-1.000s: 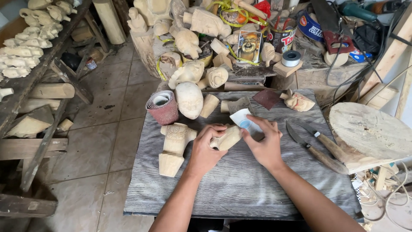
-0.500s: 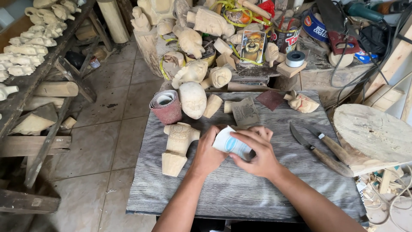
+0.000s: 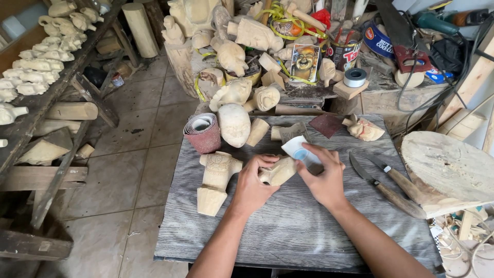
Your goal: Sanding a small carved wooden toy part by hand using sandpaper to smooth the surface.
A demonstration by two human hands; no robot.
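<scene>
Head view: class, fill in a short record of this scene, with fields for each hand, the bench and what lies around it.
left hand: left hand grips a small pale carving
right hand: right hand presses a sandpaper sheet to the carving
bench: grey board
left of hands: carved figure, sandpaper roll
right of hands: two knives, wood slab
behind: egg-shaped head, pile of unfinished carvings, tape roll
far left: shelf of pale figures
</scene>
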